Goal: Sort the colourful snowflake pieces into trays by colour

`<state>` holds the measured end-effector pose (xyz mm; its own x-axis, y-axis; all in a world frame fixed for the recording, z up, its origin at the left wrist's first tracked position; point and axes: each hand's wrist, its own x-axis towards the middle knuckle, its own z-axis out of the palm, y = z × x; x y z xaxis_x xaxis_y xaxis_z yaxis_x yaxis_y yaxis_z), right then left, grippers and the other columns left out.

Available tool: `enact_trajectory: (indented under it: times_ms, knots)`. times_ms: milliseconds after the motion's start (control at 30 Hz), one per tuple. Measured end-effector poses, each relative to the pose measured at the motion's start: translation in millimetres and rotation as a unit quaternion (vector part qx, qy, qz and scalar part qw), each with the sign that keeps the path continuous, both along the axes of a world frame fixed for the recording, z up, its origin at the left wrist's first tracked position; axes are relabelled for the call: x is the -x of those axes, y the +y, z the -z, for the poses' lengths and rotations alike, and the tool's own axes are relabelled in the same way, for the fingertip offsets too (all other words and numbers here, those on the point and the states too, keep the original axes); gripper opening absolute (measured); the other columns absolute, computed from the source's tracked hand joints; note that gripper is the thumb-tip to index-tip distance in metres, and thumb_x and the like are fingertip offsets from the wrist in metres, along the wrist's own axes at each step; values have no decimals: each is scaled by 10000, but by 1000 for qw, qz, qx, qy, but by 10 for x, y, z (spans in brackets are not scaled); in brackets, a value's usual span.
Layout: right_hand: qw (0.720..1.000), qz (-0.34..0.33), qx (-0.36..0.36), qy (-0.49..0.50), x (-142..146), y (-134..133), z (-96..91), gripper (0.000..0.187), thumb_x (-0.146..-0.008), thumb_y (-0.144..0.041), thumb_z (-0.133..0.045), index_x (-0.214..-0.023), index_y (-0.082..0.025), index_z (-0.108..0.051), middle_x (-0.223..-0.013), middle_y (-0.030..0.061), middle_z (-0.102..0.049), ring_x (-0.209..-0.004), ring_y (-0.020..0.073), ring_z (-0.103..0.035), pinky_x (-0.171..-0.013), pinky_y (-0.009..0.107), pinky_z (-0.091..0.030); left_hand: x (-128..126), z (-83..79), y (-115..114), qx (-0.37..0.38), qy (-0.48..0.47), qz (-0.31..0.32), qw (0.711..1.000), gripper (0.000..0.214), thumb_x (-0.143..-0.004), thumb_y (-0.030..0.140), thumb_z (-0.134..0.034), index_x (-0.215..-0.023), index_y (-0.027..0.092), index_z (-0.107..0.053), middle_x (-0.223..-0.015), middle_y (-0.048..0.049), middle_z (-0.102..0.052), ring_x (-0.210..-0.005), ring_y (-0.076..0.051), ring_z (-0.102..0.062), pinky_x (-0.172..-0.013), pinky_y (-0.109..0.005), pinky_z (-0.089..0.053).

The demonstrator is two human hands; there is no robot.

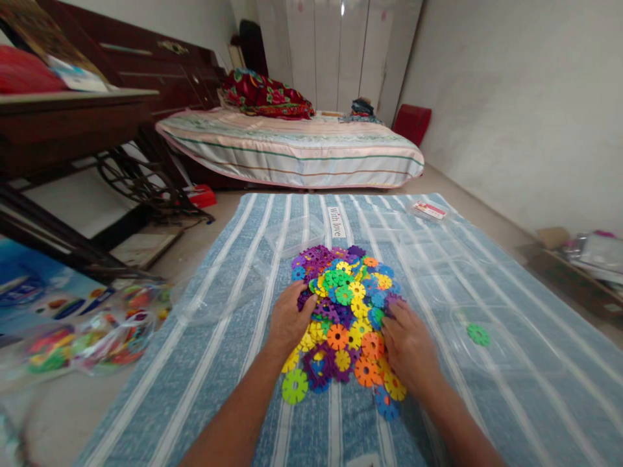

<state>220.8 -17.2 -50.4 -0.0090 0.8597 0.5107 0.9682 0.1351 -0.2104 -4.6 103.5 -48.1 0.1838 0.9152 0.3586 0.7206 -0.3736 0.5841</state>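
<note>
A heap of flat, notched plastic discs [337, 336] in purple, yellow, green, blue and orange lies on the striped cloth. At the heap's left side is my left hand [291, 318], its thumb and fingers apart around purple discs [302, 299]. My right hand [407, 340] rests against the right side, fingers bent and apart, fingertips touching a purple disc [395, 299] and the blue and green ones beside it. Some fingertips are hidden among the discs. A lime green disc [294, 386] lies at the heap's near left edge, and a blue disc [387, 403] at the near right.
Clear plastic containers stand on both sides: one at left [219, 292], several at right, the nearest [506, 337] with a green disc [477, 335] in it. A labelled clear box [429, 209] sits far right. Bags of colourful pieces [111, 340] lie on the left floor.
</note>
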Motion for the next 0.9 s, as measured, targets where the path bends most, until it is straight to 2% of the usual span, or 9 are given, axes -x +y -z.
enact_trajectory:
  times_ms: [233, 333, 433, 533, 600, 667, 767, 900]
  knots:
    - [992, -33, -77, 97, 11, -56, -128, 213, -863, -148, -447, -970, -184, -628, -1126, 112, -607, -1135, 223, -521, -952, 460, -475, -9, -13, -5, 3, 5, -1, 1000, 336, -822, 402, -483, -1021, 163, -612, -1160, -114, -630, -1106, -238, -573, -996, -405, -431]
    - [990, -19, -101, 95, -59, -129, -243, 199, -859, -156, -458, -967, -180, -623, -1086, 112, -622, -1079, 217, -556, -925, 444, -487, -12, -19, -9, 1, 5, -3, 1000, 323, -819, 398, -489, -1011, 171, -615, -1159, -105, -631, -1099, -239, -577, -993, -410, -436]
    - [988, 24, -149, 43, -248, -249, -401, 143, -840, -171, -499, -919, -179, -618, -1036, 111, -640, -1032, 230, -578, -902, 452, -483, -11, -28, -11, 0, 5, -1, 1000, 299, -816, 384, -499, -1010, 188, -615, -1162, -90, -632, -1098, -232, -579, -993, -407, -437]
    - [978, 107, -176, -41, -525, -402, -562, 84, -819, -183, -542, -863, -182, -614, -992, 113, -659, -985, 258, -603, -893, 492, -460, -10, -32, -12, 1, 2, 0, 1000, 301, -814, 380, -506, -1013, 184, -616, -1167, -95, -629, -1100, -234, -579, -995, -405, -437]
    - [965, 167, -180, -89, -693, -494, -631, 60, -810, -199, -566, -835, -179, -617, -966, 119, -669, -961, 275, -615, -875, 501, -458, -10, -26, -10, -1, -2, 0, 1000, 302, -810, 378, -508, -1015, 185, -616, -1169, -95, -628, -1095, -236, -581, -991, -409, -440]
    - [958, 194, -182, -110, -789, -558, -648, 61, -807, -220, -584, -823, -176, -622, -933, 117, -675, -934, 279, -624, -853, 491, -469, -10, -17, -6, -3, -5, -1, 1000, 293, -806, 374, -512, -1011, 191, -617, -1159, -90, -633, -1094, -235, -581, -992, -414, -439]
    - [969, 145, -182, -87, -732, -586, -583, 75, -815, -228, -585, -846, -173, -625, -896, 106, -676, -896, 254, -628, -846, 465, -485, -10, -9, 1, -2, -6, -1, 1000, 300, -808, 380, -507, -1010, 187, -615, -1157, -95, -632, -1108, -235, -572, -1006, -416, -425]
    - [987, 40, -156, -8, -379, -539, -411, 89, -826, -187, -567, -896, -186, -622, -907, 81, -671, -922, 213, -617, -867, 423, -491, -11, -22, 3, 8, -3, 2, 1000, 341, -820, 405, -481, -1020, 161, -609, -1166, -120, -622, -1119, -239, -563, -1014, -410, -418]
